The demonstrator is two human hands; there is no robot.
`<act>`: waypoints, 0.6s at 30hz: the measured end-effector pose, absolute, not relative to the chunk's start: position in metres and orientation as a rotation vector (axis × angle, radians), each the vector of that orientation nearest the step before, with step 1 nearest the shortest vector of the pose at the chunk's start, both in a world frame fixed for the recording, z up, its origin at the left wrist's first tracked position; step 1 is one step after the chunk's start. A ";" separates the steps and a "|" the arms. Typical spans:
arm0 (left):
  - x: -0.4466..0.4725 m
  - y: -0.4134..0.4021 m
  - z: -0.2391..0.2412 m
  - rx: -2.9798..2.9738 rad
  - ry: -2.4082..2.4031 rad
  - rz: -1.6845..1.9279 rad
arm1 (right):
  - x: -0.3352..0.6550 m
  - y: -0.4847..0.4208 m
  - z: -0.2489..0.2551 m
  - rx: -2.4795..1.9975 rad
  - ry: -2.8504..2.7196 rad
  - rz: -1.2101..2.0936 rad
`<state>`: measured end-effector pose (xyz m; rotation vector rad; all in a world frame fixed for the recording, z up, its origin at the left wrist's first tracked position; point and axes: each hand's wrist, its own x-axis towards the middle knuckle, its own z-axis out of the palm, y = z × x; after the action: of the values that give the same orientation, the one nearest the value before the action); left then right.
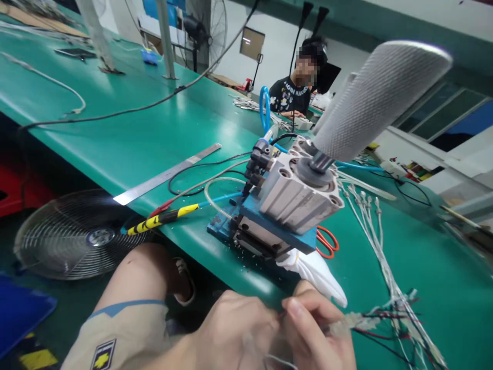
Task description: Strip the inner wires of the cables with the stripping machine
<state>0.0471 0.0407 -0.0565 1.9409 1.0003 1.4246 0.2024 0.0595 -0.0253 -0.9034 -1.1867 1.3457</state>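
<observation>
My left hand (239, 326) is closed, blurred by motion, at the bottom middle of the head view. Beside it, my right hand (319, 329) pinches thumb against forefinger. A thin dark-red wire shows between the two hands, at the right fingertips. What the left fingers grip is hidden. A thin white cable (283, 361) hangs below the hands. Just beyond them stands a small pneumatic press (298, 190) with a knurled grey cylinder (385, 97) on top and a blue base. A white cloth (318, 275) lies against its foot, close to my right hand.
Bundled white cables (385, 257) with red and black wire ends lie at right. A steel ruler (169, 173) and a yellow-and-black taped air tool (164, 218) are left of the press. Orange loops (328, 242) sit behind it. A fan (96, 236) stands below; another person (290, 95) sits across.
</observation>
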 end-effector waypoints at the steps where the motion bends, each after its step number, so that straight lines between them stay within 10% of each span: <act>1: 0.048 0.040 -0.056 1.881 1.024 1.409 | 0.205 0.060 -0.025 -0.906 -1.226 1.313; 18: 0.034 0.005 -0.033 1.934 0.993 1.420 | 0.202 0.040 -0.008 -0.966 -1.505 1.134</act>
<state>0.0338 0.0050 -0.0331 1.9342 0.9927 1.4205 0.2016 0.0404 -0.0081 -0.9665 -1.5054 1.1343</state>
